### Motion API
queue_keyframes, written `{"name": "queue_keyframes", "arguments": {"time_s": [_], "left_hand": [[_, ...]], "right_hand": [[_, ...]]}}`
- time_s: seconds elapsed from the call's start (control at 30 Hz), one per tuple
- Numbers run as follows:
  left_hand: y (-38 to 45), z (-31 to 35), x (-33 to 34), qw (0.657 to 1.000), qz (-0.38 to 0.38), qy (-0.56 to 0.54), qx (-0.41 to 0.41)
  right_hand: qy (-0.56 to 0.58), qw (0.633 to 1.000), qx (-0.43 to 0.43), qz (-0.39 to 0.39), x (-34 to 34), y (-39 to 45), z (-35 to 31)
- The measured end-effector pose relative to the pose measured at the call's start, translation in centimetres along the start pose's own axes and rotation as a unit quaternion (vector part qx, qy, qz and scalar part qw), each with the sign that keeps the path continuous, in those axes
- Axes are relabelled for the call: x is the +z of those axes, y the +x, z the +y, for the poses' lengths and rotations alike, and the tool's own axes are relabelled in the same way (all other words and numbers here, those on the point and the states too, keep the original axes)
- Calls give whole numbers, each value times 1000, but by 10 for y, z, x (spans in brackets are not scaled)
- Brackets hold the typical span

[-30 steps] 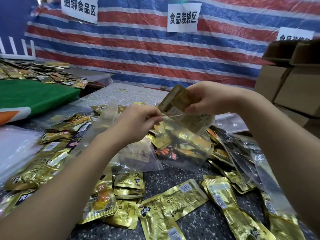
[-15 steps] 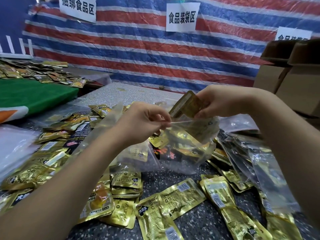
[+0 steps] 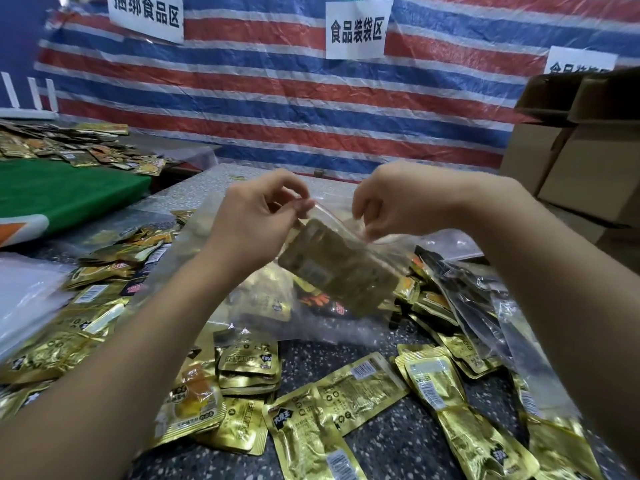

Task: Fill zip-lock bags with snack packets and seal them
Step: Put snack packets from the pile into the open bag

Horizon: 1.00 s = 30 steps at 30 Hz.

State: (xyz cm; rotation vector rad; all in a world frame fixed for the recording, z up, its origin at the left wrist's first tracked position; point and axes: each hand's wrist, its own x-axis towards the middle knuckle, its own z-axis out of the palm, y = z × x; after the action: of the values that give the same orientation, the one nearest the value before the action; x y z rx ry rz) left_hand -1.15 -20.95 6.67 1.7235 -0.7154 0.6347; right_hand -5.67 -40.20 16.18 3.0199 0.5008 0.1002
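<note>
A left hand (image 3: 256, 220) and right hand (image 3: 391, 202) are pinching a packet-filled zip-lock bag (image 3: 343, 268) by its mouth. Uneven pressing is risking an incomplete seal.

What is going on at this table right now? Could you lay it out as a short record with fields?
Activity: packing snack packets into a clear zip-lock bag
Left hand: pinches the bag's top edge at its left end
Right hand: pinches the same edge at its right end
Bag contents: gold snack packet near the top, more packets below
Bag position: held up above the speckled table
Seal: cannot tell whether it is closed
On table: loose gold packets in front and to both sides
Background: striped tarp, cardboard boxes at right
</note>
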Motion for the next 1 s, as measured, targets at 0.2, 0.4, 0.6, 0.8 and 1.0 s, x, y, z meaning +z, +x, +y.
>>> {"name": "queue_keyframes", "arguments": {"time_s": [0.2, 0.4, 0.6, 0.8, 1.0], "left_hand": [[0, 12, 0, 999, 40, -24, 22], [3, 18, 0, 994, 62, -85, -37], [-1, 6, 6, 998, 41, -23, -43], [1, -9, 5, 999, 42, 6, -24], [1, -13, 6, 999, 31, -4, -32]], "right_hand": [[5, 991, -29, 131, -17, -8, -2], [46, 973, -30, 223, -7, -15, -2], [96, 950, -6, 297, 8, -28, -11], [79, 976, 147, 140, 27, -53, 0], [-1, 957, 170, -235, 75, -79, 24]]}}
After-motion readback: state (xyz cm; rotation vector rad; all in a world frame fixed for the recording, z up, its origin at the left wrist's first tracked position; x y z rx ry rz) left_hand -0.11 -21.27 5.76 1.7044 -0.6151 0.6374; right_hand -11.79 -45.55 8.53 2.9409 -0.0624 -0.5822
